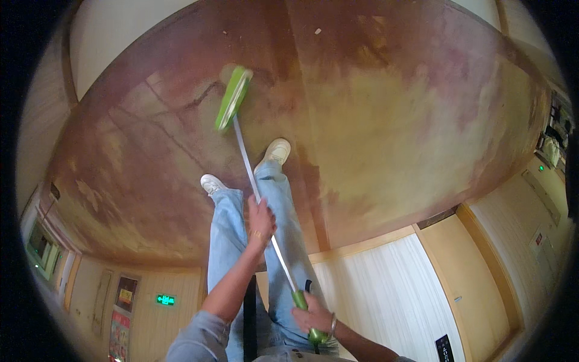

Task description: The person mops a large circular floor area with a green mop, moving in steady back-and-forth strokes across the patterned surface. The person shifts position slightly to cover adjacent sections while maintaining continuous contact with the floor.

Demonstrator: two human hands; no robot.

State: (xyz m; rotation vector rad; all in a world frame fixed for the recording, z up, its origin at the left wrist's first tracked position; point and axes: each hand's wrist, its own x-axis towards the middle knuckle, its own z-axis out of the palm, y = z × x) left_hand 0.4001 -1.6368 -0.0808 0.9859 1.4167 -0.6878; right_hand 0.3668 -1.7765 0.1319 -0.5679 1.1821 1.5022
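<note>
Nearest, the right grip point(310, 314) is closed around the green handle point(299, 297) of the long-handled floor sweeper point(243, 148). Ahead and leftward, the left grip point(261, 219) is wrapped around the white pole point(282, 259); the two are placed apart, probably for steadier steering. Beyond the left grip stand the white shoes point(278, 151), one on each side of the pole, then the green head point(233, 99), whether touching the mottled floor point(392, 133) I cannot tell. Farther ahead lies a small pale scrap point(318, 31).
</note>
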